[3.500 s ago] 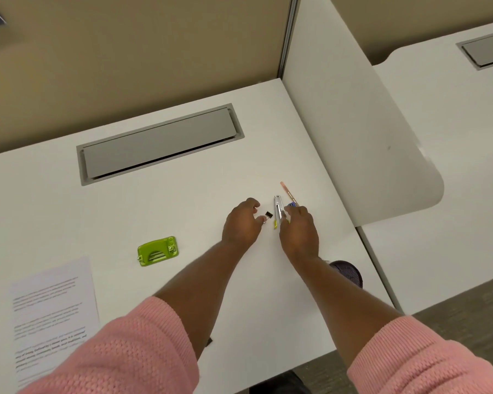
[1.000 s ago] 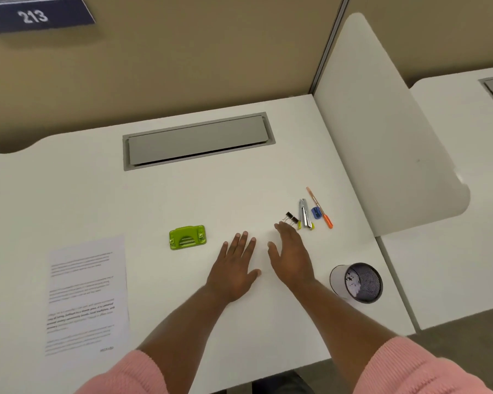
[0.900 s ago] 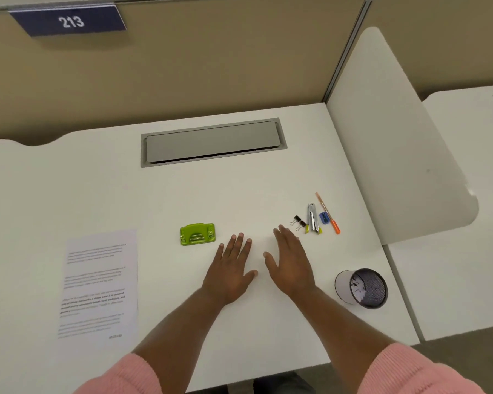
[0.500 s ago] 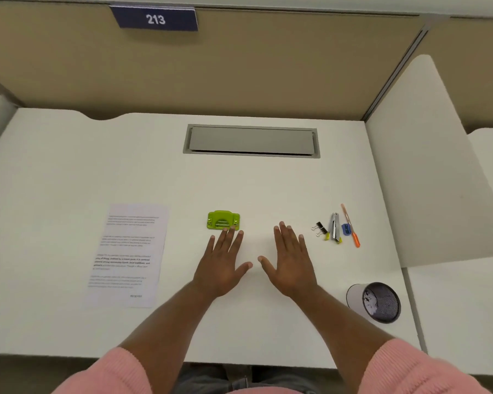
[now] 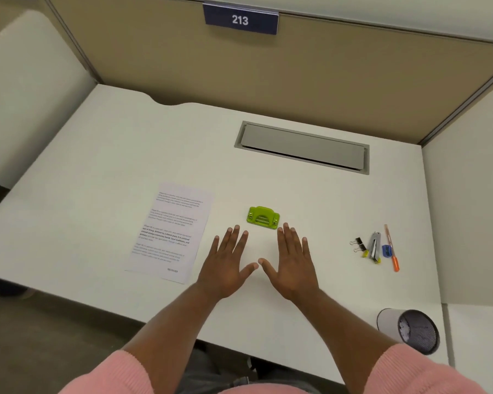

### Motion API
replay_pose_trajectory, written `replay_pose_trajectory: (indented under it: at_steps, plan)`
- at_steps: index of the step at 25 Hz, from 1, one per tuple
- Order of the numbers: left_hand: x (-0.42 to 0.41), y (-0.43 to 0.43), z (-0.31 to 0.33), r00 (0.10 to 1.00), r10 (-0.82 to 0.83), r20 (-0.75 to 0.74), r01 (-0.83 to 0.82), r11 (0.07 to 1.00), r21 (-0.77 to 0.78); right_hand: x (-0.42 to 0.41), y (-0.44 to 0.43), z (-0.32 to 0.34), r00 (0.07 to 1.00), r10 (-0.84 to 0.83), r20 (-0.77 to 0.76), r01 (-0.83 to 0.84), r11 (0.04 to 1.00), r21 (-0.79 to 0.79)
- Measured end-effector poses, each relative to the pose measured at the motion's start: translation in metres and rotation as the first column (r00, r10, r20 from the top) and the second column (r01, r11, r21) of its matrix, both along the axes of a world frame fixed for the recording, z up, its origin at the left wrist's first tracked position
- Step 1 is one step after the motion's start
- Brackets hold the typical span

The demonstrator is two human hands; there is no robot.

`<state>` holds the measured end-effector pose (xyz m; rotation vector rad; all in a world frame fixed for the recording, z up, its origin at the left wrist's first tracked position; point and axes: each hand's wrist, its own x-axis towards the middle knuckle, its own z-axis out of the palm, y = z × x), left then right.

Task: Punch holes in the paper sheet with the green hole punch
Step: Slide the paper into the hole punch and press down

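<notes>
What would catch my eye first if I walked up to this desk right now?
Probably the bright green hole punch in the middle of the white desk, with the left hand and right hand spread flat and empty just in front of it. A printed paper sheet lies to its left, and a blue sign reading 213 hangs on the back panel.
</notes>
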<state>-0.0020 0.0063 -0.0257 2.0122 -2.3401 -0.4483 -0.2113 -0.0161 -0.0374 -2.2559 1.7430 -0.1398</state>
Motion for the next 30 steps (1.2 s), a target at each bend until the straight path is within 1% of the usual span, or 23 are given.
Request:
replay_pose_trajectory:
  at_steps: [6,10,13,16,21,26,28,30]
  plan:
    - [0.082,0.008,-0.008,0.999,0.045,-0.005,-0.045,0.998,0.040,0.081,0.012,-0.007,1.000,0.003,-0.015,-0.003,0.999,0.041]
    - [0.137,0.014,-0.014,0.998,0.044,0.034,-0.047,0.996,0.080,0.130,0.024,-0.013,1.000,-0.007,-0.011,0.007,0.998,0.069]
    - [0.188,0.015,-0.022,0.995,0.089,0.053,-0.095,0.987,0.130,0.178,0.032,-0.020,1.000,0.009,-0.025,-0.005,0.991,0.135]
    - [0.224,0.010,-0.027,0.988,0.133,0.081,-0.144,0.978,0.148,0.214,0.038,-0.028,0.998,0.033,-0.046,-0.023,0.980,0.199]
    - [0.254,0.000,-0.033,0.983,0.166,0.084,-0.179,0.964,0.198,0.249,0.049,-0.036,0.995,0.063,-0.077,-0.040,0.962,0.272]
    - [0.252,-0.008,-0.035,0.967,0.252,0.041,-0.255,0.937,0.238,0.259,0.051,-0.043,0.988,0.091,-0.124,-0.046,0.944,0.328]
    - [0.248,-0.015,-0.032,0.947,0.322,-0.014,-0.311,0.922,0.229,0.259,0.049,-0.042,0.986,0.096,-0.135,-0.046,0.941,0.336]
    - [0.247,-0.024,-0.028,0.891,0.444,-0.090,-0.411,0.876,0.253,0.260,0.047,-0.040,0.986,0.095,-0.139,-0.042,0.938,0.343]
